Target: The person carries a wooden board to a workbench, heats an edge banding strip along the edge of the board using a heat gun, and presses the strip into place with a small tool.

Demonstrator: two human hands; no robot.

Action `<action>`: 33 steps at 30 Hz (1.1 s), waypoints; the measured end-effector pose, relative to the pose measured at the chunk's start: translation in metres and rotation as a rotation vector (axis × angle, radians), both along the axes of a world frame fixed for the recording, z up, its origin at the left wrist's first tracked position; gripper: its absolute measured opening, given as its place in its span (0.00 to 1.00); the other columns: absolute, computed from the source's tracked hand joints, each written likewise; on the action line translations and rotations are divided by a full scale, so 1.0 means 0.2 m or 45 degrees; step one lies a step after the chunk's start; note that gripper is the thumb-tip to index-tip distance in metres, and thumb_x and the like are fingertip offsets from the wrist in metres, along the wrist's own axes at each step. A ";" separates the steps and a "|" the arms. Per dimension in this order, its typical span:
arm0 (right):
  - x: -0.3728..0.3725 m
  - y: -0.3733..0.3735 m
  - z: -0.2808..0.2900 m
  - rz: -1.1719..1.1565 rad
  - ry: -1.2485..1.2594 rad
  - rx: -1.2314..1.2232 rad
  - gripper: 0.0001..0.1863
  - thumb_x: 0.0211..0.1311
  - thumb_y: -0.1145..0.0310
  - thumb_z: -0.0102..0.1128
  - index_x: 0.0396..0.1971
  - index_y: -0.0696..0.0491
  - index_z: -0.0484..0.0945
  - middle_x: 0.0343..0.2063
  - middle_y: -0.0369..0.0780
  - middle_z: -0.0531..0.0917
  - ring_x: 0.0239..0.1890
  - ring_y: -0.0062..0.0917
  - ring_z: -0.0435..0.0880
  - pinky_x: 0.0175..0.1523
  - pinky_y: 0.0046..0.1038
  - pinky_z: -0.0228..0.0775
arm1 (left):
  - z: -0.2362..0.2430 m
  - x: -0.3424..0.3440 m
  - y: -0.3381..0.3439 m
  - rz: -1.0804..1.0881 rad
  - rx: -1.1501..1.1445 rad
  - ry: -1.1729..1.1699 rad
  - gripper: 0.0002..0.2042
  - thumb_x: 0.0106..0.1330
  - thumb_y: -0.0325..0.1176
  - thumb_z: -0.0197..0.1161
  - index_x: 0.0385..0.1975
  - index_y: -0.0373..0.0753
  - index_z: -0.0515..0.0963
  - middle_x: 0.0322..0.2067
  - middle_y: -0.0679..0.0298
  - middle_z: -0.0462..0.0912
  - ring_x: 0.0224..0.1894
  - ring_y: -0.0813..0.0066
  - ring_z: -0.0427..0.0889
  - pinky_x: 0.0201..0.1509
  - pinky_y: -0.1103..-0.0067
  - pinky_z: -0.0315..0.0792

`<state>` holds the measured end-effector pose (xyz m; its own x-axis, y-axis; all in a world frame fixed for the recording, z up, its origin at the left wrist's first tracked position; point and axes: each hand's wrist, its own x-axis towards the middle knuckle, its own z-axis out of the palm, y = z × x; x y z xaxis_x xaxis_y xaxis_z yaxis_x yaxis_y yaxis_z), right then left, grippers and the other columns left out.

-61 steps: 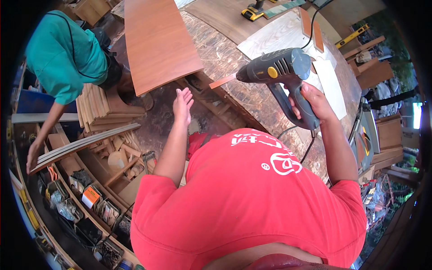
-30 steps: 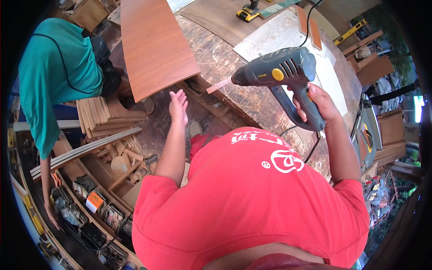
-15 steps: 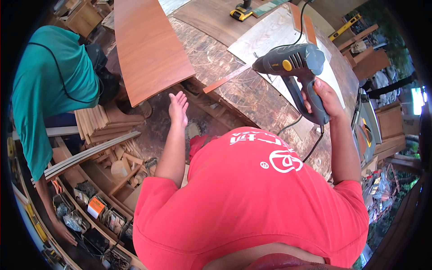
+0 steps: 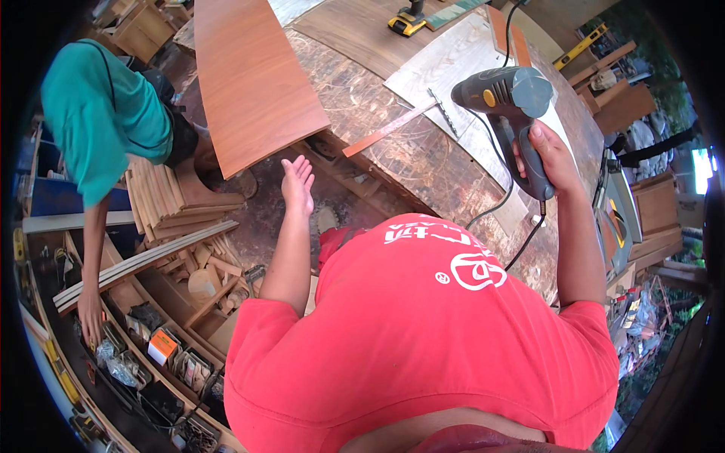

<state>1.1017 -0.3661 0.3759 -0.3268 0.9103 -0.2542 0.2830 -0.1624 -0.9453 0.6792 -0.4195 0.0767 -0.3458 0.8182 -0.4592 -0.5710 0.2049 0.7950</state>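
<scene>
My right hand (image 4: 550,157) is wrapped round the handle of a dark grey corded heat gun (image 4: 498,92) with a yellow knob, held above the worktable. Its nozzle points left. Beneath it lie a pale board (image 4: 468,57), a thin metal piece like a drill bit (image 4: 444,113) and a narrow reddish strip (image 4: 389,132). My left hand (image 4: 298,185) holds nothing; its fingers are stretched out, palm turned up. It is just off the near corner of a large reddish-brown panel (image 4: 260,90) that juts past the table edge.
A co-worker in teal (image 4: 106,113) bends at the left, one hand (image 4: 91,321) in a tray of small boxes. Stacked wood pieces (image 4: 162,200) and long strips (image 4: 143,264) lie between us. On the scarred worktable (image 4: 343,79), a yellow-black cordless tool (image 4: 408,26) stands at the back.
My right hand has shifted the heat gun slightly right and turned it, uncovering the thin metal piece. The co-worker's arm has moved up toward the tray's far part. My left hand stays nearly still.
</scene>
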 end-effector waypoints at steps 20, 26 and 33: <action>-0.14 -0.12 0.00 0.111 0.231 -0.226 0.28 0.66 0.44 0.50 0.47 0.56 0.69 0.26 0.40 0.77 0.19 0.20 0.75 0.25 0.20 0.69 | 0.00 -0.01 -0.04 0.002 -0.015 0.003 0.37 0.71 0.62 0.33 0.63 0.33 0.63 0.63 0.49 0.65 0.66 0.59 0.62 0.69 0.66 0.54; -0.16 -0.14 -0.01 0.265 0.284 -0.255 0.32 0.65 0.43 0.51 0.51 0.59 0.69 0.27 0.40 0.77 0.19 0.20 0.75 0.24 0.21 0.69 | 0.00 -0.01 -0.05 -0.001 -0.015 -0.001 0.37 0.71 0.62 0.33 0.62 0.33 0.64 0.63 0.50 0.65 0.66 0.60 0.63 0.69 0.66 0.55; -0.17 -0.16 -0.01 0.341 0.308 -0.279 0.35 0.63 0.41 0.52 0.52 0.60 0.69 0.27 0.40 0.77 0.19 0.20 0.75 0.24 0.20 0.68 | 0.01 -0.03 -0.05 0.013 -0.005 0.006 0.38 0.71 0.62 0.33 0.63 0.32 0.62 0.64 0.47 0.62 0.68 0.56 0.60 0.71 0.64 0.51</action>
